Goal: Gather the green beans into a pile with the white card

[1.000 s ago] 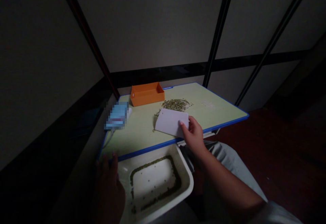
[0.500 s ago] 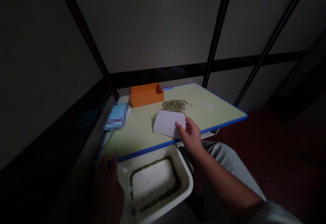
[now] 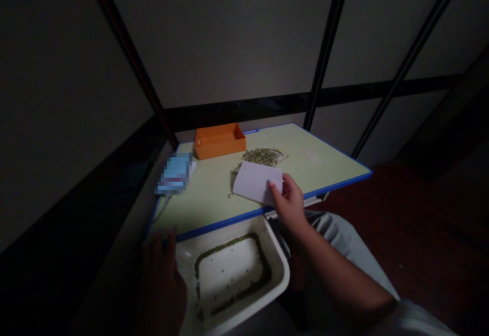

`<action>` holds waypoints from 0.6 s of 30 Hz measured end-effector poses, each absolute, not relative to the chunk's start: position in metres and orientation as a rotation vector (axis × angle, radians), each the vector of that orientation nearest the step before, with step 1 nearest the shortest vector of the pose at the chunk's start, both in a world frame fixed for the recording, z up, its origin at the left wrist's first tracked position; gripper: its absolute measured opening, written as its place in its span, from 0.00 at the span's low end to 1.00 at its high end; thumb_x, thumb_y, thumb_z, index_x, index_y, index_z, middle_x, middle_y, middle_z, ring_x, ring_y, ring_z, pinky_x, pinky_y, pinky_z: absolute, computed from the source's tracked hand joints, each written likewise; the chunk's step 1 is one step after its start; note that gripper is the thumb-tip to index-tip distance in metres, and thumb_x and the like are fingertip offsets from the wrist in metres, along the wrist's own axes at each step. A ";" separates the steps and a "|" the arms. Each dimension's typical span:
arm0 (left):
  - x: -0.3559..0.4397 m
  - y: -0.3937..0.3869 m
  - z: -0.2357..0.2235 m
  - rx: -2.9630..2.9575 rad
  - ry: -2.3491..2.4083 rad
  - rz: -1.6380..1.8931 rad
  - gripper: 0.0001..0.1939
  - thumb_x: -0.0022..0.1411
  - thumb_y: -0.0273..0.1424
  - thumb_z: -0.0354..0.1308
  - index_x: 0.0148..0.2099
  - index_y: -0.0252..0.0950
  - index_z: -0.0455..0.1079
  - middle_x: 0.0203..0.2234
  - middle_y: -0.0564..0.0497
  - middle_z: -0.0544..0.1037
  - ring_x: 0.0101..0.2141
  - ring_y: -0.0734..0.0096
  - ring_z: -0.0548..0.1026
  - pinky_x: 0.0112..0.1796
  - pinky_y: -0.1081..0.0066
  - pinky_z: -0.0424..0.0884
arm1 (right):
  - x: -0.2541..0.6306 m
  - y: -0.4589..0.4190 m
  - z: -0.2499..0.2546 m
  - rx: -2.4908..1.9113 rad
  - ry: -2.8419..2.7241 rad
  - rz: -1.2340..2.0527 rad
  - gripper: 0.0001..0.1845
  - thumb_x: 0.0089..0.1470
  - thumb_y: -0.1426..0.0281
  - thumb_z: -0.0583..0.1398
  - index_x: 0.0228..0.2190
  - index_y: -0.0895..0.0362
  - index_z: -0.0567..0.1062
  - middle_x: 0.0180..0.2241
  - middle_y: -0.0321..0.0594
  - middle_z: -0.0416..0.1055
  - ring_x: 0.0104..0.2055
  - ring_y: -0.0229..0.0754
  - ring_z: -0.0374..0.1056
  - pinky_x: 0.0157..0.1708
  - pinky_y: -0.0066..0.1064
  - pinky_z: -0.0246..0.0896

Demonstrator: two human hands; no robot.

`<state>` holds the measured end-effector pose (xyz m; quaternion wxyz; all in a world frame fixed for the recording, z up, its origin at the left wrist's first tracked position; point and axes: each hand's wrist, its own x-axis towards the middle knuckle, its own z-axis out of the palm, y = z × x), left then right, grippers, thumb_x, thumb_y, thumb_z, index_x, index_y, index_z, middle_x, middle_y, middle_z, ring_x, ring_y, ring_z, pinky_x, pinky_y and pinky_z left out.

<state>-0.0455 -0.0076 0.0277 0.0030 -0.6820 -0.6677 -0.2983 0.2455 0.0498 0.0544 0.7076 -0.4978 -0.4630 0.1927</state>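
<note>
My right hand [image 3: 289, 201] pinches a white piece of card [image 3: 255, 182] by its right end, thumb on top and fingers underneath. The card is tilted over the near side of a pile of small greenish beans or seeds [image 3: 263, 156] on the pale green table [image 3: 206, 198]. Below the table's front edge sits a white plastic basin [image 3: 280, 270], with more of the small greenish grains lying along its inner bottom edge. My left hand [image 3: 162, 280], in deep shadow, lies at the basin's left side. Its fingers are stretched and apart, tips at the table edge.
An orange open box [image 3: 220, 142] stands at the back left of the table. Left of the card lies a blurred-out light blue object [image 3: 173, 174] with a cable. A blue pen-like stick [image 3: 251, 132] lies by the back edge. Dark-striped wall panels rise behind.
My right hand and the card have shifted slightly right and away from me, toward the pile. A few grains now show left of the card. My left hand stays put.
</note>
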 end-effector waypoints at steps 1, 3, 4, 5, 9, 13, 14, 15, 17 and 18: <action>-0.045 -0.008 0.028 -2.136 -2.103 -0.939 0.27 0.66 0.30 0.38 0.62 0.24 0.63 0.64 0.29 0.61 0.69 0.41 0.49 0.65 0.42 0.56 | 0.245 0.050 0.054 -1.112 -1.035 0.430 0.10 0.55 0.64 0.60 0.38 0.54 0.73 0.33 0.39 0.77 0.34 0.44 0.72 0.34 0.32 0.67; -0.044 -0.009 0.029 -2.130 -2.117 -0.948 0.27 0.66 0.30 0.38 0.62 0.24 0.63 0.64 0.29 0.60 0.69 0.42 0.49 0.65 0.42 0.55 | 0.245 0.050 0.054 -1.119 -1.046 0.448 0.10 0.55 0.63 0.60 0.39 0.54 0.73 0.33 0.39 0.77 0.34 0.43 0.73 0.34 0.32 0.67; -0.043 -0.009 0.029 -2.129 -2.123 -0.951 0.28 0.66 0.30 0.38 0.62 0.24 0.63 0.65 0.29 0.60 0.69 0.42 0.49 0.65 0.43 0.55 | 0.245 0.050 0.054 -1.122 -1.050 0.460 0.11 0.55 0.63 0.60 0.39 0.54 0.73 0.34 0.39 0.77 0.34 0.43 0.73 0.34 0.32 0.67; -0.043 -0.009 0.029 -2.126 -2.127 -0.956 0.27 0.66 0.31 0.38 0.62 0.24 0.63 0.65 0.29 0.59 0.69 0.43 0.48 0.65 0.43 0.55 | 0.245 0.050 0.054 -1.125 -1.053 0.470 0.11 0.55 0.63 0.60 0.40 0.55 0.73 0.34 0.39 0.78 0.34 0.43 0.73 0.33 0.32 0.67; -0.045 -0.008 0.024 -2.118 -2.099 -0.994 0.26 0.66 0.30 0.40 0.63 0.29 0.62 0.66 0.33 0.59 0.69 0.46 0.48 0.66 0.44 0.54 | 0.244 0.050 0.054 -1.123 -1.056 0.467 0.12 0.55 0.63 0.61 0.40 0.55 0.73 0.35 0.40 0.78 0.34 0.43 0.73 0.34 0.32 0.67; -0.049 -0.008 0.020 -2.128 -2.083 -0.977 0.27 0.64 0.28 0.42 0.65 0.34 0.60 0.65 0.36 0.61 0.70 0.49 0.47 0.66 0.44 0.53 | 0.244 0.048 0.056 -1.098 -1.036 0.439 0.10 0.55 0.63 0.60 0.38 0.55 0.73 0.35 0.41 0.78 0.36 0.44 0.73 0.36 0.33 0.68; -0.050 -0.008 0.020 -2.135 -2.084 -0.963 0.27 0.64 0.27 0.42 0.65 0.33 0.60 0.65 0.36 0.61 0.70 0.48 0.47 0.66 0.44 0.54 | 0.244 0.048 0.057 -1.097 -1.027 0.432 0.10 0.55 0.63 0.60 0.38 0.54 0.72 0.35 0.41 0.78 0.37 0.44 0.73 0.36 0.33 0.68; -0.051 -0.008 0.020 -2.138 -2.081 -0.953 0.27 0.64 0.27 0.42 0.65 0.32 0.60 0.65 0.35 0.61 0.70 0.47 0.46 0.66 0.44 0.54 | 0.244 0.048 0.057 -1.101 -1.021 0.426 0.10 0.55 0.63 0.60 0.38 0.54 0.72 0.35 0.41 0.78 0.37 0.44 0.73 0.36 0.33 0.68; -0.050 -0.008 0.020 -2.137 -2.067 -0.942 0.27 0.64 0.27 0.42 0.64 0.33 0.60 0.65 0.35 0.61 0.69 0.47 0.47 0.66 0.44 0.54 | 0.245 0.048 0.057 -1.122 -1.031 0.423 0.10 0.56 0.63 0.60 0.38 0.54 0.72 0.34 0.40 0.78 0.36 0.44 0.73 0.35 0.33 0.68; -0.049 -0.008 0.021 -2.129 -2.063 -0.941 0.27 0.64 0.27 0.42 0.64 0.33 0.61 0.65 0.36 0.61 0.69 0.47 0.48 0.66 0.44 0.54 | 0.245 0.048 0.057 -1.137 -1.047 0.427 0.10 0.56 0.62 0.60 0.38 0.54 0.73 0.34 0.40 0.78 0.36 0.44 0.73 0.35 0.33 0.68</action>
